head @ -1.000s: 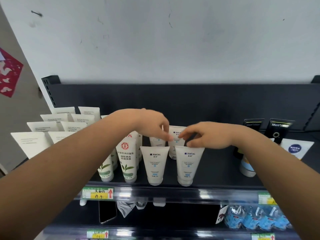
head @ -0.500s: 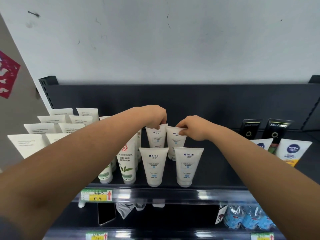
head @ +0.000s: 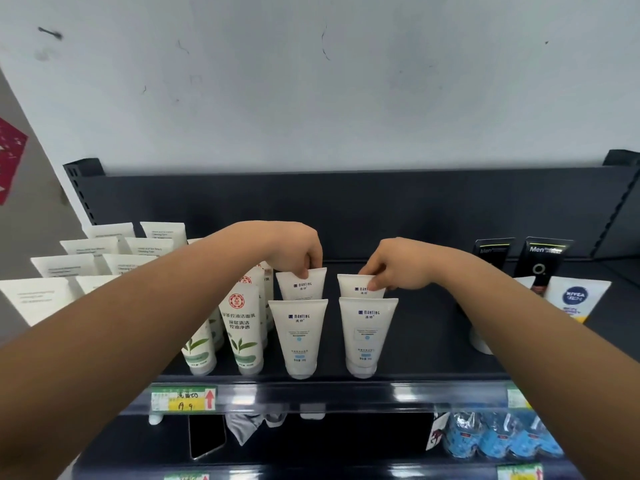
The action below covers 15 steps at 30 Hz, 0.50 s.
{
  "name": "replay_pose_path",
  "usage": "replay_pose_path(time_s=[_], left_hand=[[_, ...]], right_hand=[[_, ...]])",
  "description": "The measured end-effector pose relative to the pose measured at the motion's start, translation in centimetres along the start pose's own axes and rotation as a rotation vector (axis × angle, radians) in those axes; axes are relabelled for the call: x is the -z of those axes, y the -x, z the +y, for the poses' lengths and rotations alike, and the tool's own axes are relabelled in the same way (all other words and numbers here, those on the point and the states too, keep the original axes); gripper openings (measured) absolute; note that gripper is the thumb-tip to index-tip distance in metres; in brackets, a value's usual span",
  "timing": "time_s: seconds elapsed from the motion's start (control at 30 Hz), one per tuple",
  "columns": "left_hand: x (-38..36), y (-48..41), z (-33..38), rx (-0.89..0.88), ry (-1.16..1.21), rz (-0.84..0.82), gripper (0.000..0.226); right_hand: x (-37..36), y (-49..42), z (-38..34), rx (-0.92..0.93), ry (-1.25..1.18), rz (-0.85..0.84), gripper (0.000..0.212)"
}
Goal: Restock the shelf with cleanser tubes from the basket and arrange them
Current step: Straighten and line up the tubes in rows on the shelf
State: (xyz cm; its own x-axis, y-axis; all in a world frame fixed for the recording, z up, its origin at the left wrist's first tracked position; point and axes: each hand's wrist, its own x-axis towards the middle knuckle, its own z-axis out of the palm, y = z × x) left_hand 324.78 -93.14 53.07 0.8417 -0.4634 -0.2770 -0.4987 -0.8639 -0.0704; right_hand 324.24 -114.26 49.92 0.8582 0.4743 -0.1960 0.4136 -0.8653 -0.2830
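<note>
Several white cleanser tubes with blue print stand cap-down on the dark shelf (head: 426, 341), two in front and two behind. My left hand (head: 296, 252) pinches the top edge of the back left tube (head: 302, 285). My right hand (head: 398, 265) pinches the top edge of the back right tube (head: 358, 289). The front left tube (head: 298, 336) and front right tube (head: 366, 334) stand free near the shelf's front edge. No basket is in view.
Green-leaf tubes (head: 242, 327) stand just left of the white ones, plain cream tubes (head: 86, 265) further left. Black men's tubes (head: 540, 261) and a Nivea tube (head: 573, 299) stand at the right. A price tag (head: 183, 398) hangs on the front rail; blue packets (head: 498, 438) lie on the shelf below.
Both hands have moved back from the front tubes to the rear pair and drawn apart, so the two back tubes now stand further from each other, each behind a front tube.
</note>
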Motion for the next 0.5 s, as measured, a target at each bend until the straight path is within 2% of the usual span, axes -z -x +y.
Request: replay_pose_path(time_s=[0.13, 0.5], left_hand=[[0.0, 0.5, 0.1, 0.007, 0.030, -0.042, 0.025], [-0.3, 1.2, 0.1, 0.047, 0.071, -0.051, 0.022]], right_hand=[[0.3, 0.3, 0.2, -0.005, -0.037, -0.042, 0.025], [-0.3, 0.2, 0.9, 0.003, -0.117, -0.018, 0.026]])
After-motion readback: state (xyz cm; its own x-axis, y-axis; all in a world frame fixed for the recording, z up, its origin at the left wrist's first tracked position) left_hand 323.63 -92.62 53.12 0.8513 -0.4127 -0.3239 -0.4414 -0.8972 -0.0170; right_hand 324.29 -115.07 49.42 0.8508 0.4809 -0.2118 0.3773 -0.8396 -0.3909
